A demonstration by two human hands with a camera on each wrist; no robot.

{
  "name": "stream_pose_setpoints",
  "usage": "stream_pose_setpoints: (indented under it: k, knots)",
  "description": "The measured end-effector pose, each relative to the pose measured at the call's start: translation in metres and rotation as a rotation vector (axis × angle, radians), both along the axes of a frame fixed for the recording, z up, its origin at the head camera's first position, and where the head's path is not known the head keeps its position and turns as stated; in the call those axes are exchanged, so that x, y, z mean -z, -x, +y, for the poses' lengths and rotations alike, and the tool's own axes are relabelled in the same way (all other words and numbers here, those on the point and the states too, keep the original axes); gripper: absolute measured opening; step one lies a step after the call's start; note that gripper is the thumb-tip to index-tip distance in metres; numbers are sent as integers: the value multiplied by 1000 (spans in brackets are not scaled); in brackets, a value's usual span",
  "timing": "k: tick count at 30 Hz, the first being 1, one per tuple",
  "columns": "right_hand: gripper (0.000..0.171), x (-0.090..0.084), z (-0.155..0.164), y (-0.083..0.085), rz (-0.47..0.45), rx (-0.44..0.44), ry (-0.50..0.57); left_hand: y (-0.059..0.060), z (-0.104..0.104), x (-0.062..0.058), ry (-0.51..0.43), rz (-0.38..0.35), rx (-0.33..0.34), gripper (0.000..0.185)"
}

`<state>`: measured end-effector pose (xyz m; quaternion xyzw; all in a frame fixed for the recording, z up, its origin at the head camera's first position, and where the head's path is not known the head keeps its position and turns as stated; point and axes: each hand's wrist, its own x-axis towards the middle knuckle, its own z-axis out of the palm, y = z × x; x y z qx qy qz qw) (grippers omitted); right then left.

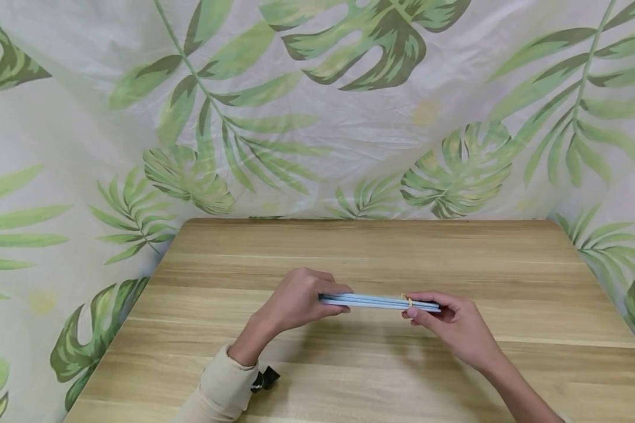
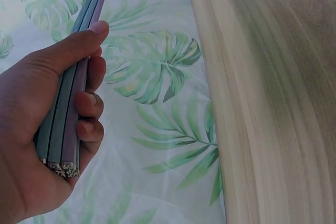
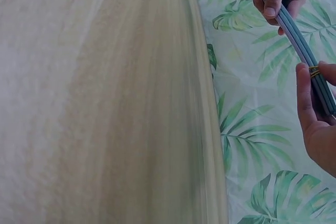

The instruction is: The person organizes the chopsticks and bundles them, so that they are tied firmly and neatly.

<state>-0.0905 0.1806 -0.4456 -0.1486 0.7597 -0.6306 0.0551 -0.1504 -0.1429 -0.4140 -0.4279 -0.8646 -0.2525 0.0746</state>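
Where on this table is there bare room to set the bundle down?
The table is bare behind the hands to its far edge, and on both sides toward the left and right edges. The middle is taken: the left hand and right hand hold the bundle there. A black clip lies near the front left.

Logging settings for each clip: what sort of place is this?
Probably a makeshift recording corner indoors: a bare wooden table hemmed in by a leaf-print cloth backdrop, two hands holding banded blue sticks.
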Motion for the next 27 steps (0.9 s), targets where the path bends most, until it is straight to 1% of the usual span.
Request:
stream_pose_setpoints:
  k: [3, 8, 13, 18, 23, 27]
  knots:
    - [31, -2, 1, -1, -24, 30, 16, 0, 0, 0, -1, -6, -2, 22]
    - [32, -1, -2, -1, -37, 47, 43, -1, 1, -1, -6, 6, -2, 23]
    - [34, 2, -8, -3, -43, 67, 5, -3, 4, 0, 6, 38, 10, 21]
    - [38, 3, -14, -4, -33, 58, -16, -5, 5, 1, 17, 41, 3, 20]
    - [42, 1, -14, -2, -43, 29, -24, -5, 5, 0, 18, 34, 2, 20]
    - [46, 0, -9, 1, -15, 11, -38, -3, 4, -1, 13, 36, -1, 21]
